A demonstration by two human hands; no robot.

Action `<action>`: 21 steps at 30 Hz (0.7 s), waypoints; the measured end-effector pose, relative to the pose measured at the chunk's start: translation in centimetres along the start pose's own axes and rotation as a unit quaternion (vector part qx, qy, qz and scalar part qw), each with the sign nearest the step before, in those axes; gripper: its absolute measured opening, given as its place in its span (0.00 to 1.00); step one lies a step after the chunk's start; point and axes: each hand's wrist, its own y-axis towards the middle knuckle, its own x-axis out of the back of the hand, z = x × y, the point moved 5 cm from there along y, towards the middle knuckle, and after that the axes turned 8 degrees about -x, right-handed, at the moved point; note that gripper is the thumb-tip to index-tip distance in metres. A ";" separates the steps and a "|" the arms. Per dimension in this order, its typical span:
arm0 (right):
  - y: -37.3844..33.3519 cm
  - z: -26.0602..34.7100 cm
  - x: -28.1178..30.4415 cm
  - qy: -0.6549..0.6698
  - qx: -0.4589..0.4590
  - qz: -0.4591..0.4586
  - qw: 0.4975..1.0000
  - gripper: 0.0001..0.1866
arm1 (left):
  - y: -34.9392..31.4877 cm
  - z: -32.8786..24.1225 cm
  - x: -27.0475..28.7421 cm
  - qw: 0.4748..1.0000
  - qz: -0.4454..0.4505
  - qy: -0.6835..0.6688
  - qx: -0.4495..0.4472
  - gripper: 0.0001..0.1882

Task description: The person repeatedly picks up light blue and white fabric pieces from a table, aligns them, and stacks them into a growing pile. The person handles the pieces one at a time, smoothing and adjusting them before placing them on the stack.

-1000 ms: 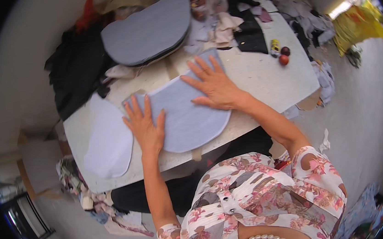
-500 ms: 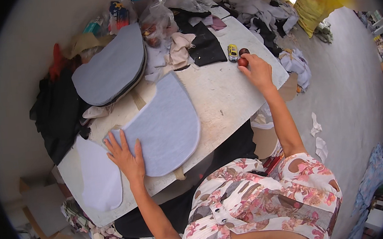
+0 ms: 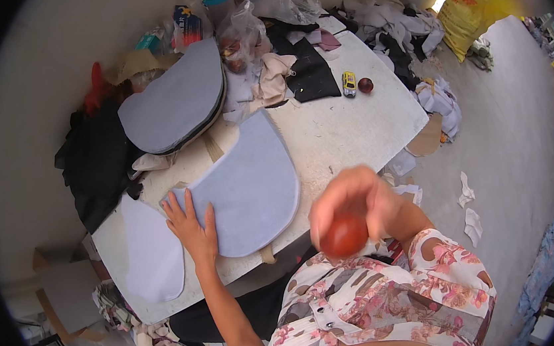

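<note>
one red round fruit (image 3: 343,234) gripped in the right hand (image 3: 353,205) close up by the chest, left hand (image 3: 190,223) flat and open on one pale blue fabric piece (image 3: 246,186) on the worktop (image 3: 353,129), one more red fruit (image 3: 365,85) and one yellow toy car (image 3: 348,83) way past it, one stack of grey pieces (image 3: 173,103) beyond the left hand

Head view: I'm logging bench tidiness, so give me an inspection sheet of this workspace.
Surface: white table, scuffed, pale sheet at its left end.
Job's things: grey fabric piece lies flat; red round fruit held up near the camera, blurred.
Clutter: stack of grey pieces, black cloth, plastic bag, small yellow toy car, second red fruit.
Hands: left hand flat on the fabric piece's edge; right hand closed, fingers around the fruit.
Cables: nothing seen.
Surroundings: fabric scraps and yellow sack on the floor, cardboard at left.
</note>
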 end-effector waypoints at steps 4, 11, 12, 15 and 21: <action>2.4 0.5 -7.0 0.013 0.079 0.230 0.970 0.32 | -0.2 0.1 -0.1 1.000 0.007 0.001 0.015 0.31; 3.6 0.2 -9.9 0.077 0.128 0.232 0.961 0.32 | -0.3 -0.2 0.2 1.000 0.002 -0.011 0.007 0.30; 3.6 0.3 -9.8 0.075 0.126 0.235 0.961 0.32 | -0.3 -0.2 0.2 1.000 -0.004 -0.017 0.002 0.30; 3.7 1.0 -9.5 0.055 0.125 0.245 0.960 0.31 | -0.1 -0.2 0.1 1.000 -0.011 -0.019 -0.011 0.30; 4.1 1.2 -9.3 0.067 0.142 0.236 0.959 0.31 | 0.0 -0.1 -0.2 1.000 -0.012 -0.014 -0.010 0.30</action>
